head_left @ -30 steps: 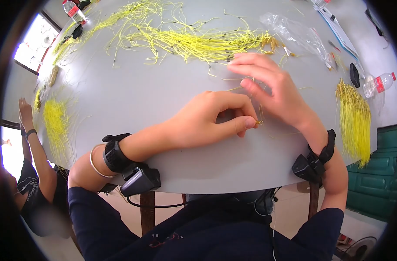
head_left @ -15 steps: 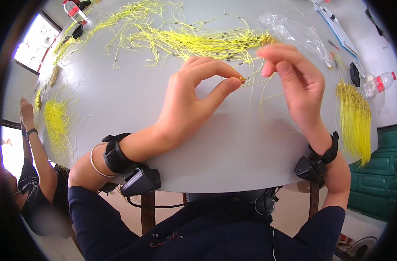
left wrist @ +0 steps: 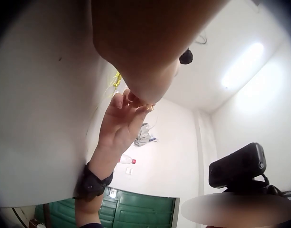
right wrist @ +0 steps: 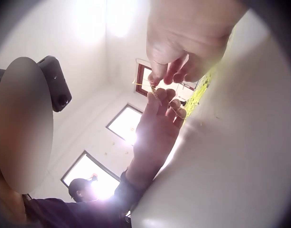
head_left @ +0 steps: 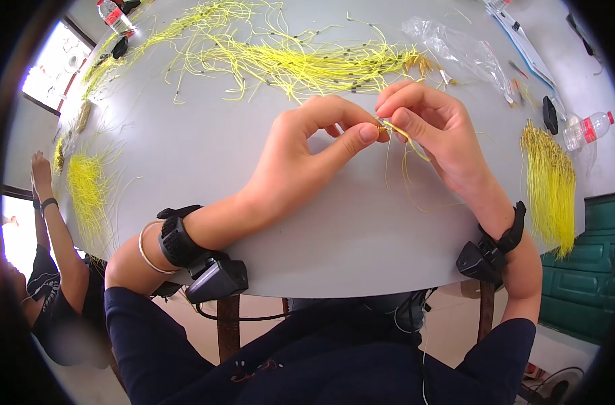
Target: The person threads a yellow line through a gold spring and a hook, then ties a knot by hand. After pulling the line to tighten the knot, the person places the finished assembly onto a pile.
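Observation:
My left hand (head_left: 300, 145) pinches a small gold coil spring (right wrist: 155, 93) between thumb and forefinger, over the table. My right hand (head_left: 452, 138) meets it there, thumb and forefinger pinching a short yellow line (head_left: 411, 144) right at the spring's end. The line hangs down from these fingertips toward the right palm. In the left wrist view, the left hand hides most of the small parts. Beyond both hands lies a long bundle of yellow lines (head_left: 287, 64) with dark sleeves along them and gold springs at its right end.
A clear plastic bag (head_left: 456, 54) lies at the back right, by a clipboard (head_left: 523, 50). On the right, a bundle of yellow lines (head_left: 550, 196) hangs over the table edge near a bottle (head_left: 586, 131). More yellow strands (head_left: 88, 185) lie left, near another person's arm (head_left: 54, 209).
The left hand has moved up and away from the body with the spring. My right hand went to the line bundle, then came back to the spring with a yellow line.

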The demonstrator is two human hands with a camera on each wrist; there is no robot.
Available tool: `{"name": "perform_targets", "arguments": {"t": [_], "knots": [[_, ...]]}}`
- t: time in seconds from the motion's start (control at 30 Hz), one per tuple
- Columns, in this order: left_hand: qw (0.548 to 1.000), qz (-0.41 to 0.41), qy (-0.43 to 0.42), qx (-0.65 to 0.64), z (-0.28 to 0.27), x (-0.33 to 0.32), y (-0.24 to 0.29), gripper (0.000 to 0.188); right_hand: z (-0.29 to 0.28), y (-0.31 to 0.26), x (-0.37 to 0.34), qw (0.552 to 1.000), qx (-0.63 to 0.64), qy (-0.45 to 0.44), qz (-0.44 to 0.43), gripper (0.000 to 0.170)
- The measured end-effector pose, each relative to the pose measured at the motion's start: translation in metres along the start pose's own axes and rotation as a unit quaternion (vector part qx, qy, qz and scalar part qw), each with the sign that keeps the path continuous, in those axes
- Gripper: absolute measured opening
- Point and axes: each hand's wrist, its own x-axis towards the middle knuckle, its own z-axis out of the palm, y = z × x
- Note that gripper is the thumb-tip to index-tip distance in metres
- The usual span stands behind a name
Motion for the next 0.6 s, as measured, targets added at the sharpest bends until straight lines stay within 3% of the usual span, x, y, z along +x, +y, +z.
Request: {"name": "perform_targets", "arguments": {"t": [0.13,0.2,0.33,0.4,0.47,0.5,0.57,0.6], "knots": [[0.999,-0.014,-0.019,-0.028,0.0,0.0,0.0,0.022,0.006,-0.005,-0.001,0.996,-0.053,0.024,-0.073,0.016],[0.999,-0.022,-0.025,-0.04,0.001,-0.001,0.001,0.022,0.006,-0.011,-0.003,1.0,-0.015,0.012,0.002,0.015],[0.997,-0.02,-0.044,-0.061,0.002,-0.001,0.002,0.021,0.004,-0.003,-0.002,1.0,-0.005,-0.017,-0.022,0.015],[0.997,-0.01,-0.049,-0.053,0.002,-0.001,0.001,0.02,0.001,-0.003,-0.003,0.998,0.06,-0.001,0.002,0.014],[0.996,0.069,-0.047,-0.02,0.003,0.0,-0.002,0.017,-0.003,-0.004,-0.004,0.996,0.085,-0.011,0.021,0.016],[0.996,0.07,-0.048,-0.019,0.004,-0.001,-0.002,0.017,-0.003,-0.004,-0.004,0.993,0.111,-0.021,0.039,0.018],[0.978,-0.012,-0.148,-0.147,0.006,-0.004,0.004,0.012,-0.002,-0.004,-0.004,0.989,0.141,0.006,0.038,0.02],[0.978,-0.012,-0.148,-0.147,0.006,-0.003,0.006,0.012,-0.001,-0.003,-0.003,0.984,0.17,0.034,0.038,0.021]]}}
